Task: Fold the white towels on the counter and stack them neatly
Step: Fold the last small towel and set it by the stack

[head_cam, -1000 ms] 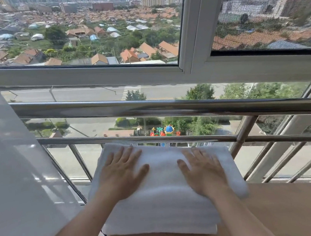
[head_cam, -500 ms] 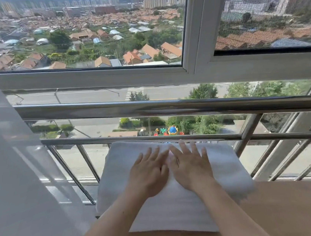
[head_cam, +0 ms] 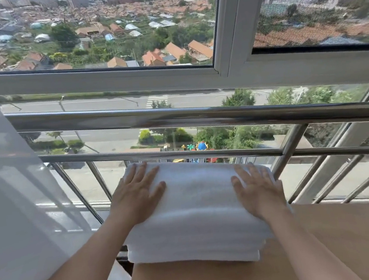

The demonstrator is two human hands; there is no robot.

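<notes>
A stack of folded white towels [head_cam: 198,212] lies on the far left corner of the light wooden counter [head_cam: 351,236], its layered edges facing me. My left hand [head_cam: 139,195] lies flat on the left part of the top towel with fingers straight. My right hand [head_cam: 257,189] lies flat on the right part, fingers spread and pointing away from me. Both palms press down on the towel and neither hand grips it.
A steel railing [head_cam: 199,117] with slanted bars runs just behind the towels, in front of a large window. A sheer white curtain [head_cam: 14,205] hangs at the left. The counter's left edge drops off beside the stack.
Half a second ago both hands were side by side at the middle of the towel. They have slid apart to its left and right sides.
</notes>
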